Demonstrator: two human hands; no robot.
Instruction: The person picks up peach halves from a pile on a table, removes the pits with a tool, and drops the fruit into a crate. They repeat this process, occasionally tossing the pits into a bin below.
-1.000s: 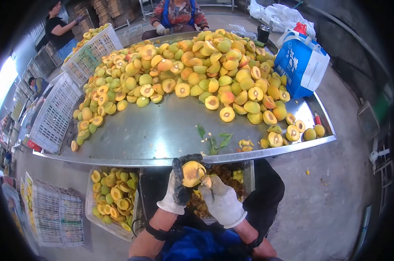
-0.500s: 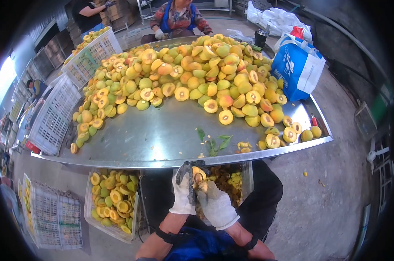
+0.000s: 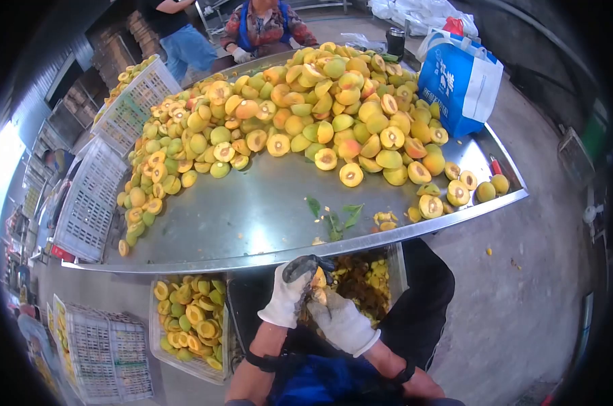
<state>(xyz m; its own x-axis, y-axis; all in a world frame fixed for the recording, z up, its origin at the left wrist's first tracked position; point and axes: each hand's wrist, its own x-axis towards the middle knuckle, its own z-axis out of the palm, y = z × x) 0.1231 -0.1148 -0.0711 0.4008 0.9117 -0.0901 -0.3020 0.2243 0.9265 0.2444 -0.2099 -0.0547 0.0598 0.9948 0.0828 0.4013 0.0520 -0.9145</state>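
My left hand [image 3: 294,284], in a white glove with dark fingers, is closed round a halved yellow fruit [image 3: 319,278] that looks like a peach. Close below it, my right hand [image 3: 344,323], also in a white glove, has its fingers curled against the fruit. Whatever sits in its grip is hidden. Both hands are just in front of the metal table [image 3: 205,237], above a crate [image 3: 398,271] with fruit scraps and dark bits. A large heap of fruit halves [image 3: 293,101] covers the back of the table.
A crate of fruit halves [image 3: 188,318] stands at my left, beside stacked white crates [image 3: 107,352]. More crates [image 3: 90,196] lean at the table's left. On the right are a blue bag [image 3: 455,88], a red-handled tool [image 3: 496,166] and loose halves. A person [image 3: 266,27] sits opposite.
The view has shifted and tilted a little. My left hand has turned round the fruit, so less of its cut face shows. Both hands stay together over the crate.
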